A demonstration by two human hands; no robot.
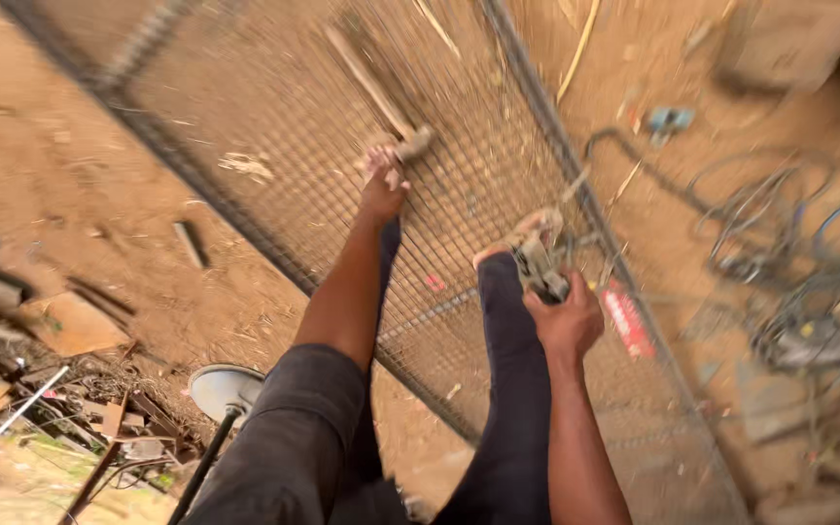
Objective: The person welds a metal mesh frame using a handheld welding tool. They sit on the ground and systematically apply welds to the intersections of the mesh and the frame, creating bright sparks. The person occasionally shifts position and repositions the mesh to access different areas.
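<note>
I stand on a large wire mesh panel (274,107) with a dark metal frame, lying on bare earth. My right hand (564,321) is closed around a grey metal hand tool (542,267), held just above the mesh near my sandalled right foot (527,231). My left hand (382,192) reaches down to the mesh beside a hammer-like tool (381,97), whose wooden handle points away and whose grey head lies close to my fingers. Blur hides whether that hand grips anything. Dark trousers (507,389) cover both legs.
Tangled cables and wire loops (780,243) lie on the ground at the right. A red flat packet (626,319) rests by the frame's right bar. Scrap wood and metal pieces (70,389) pile up at the lower left beside a round pale disc (221,389).
</note>
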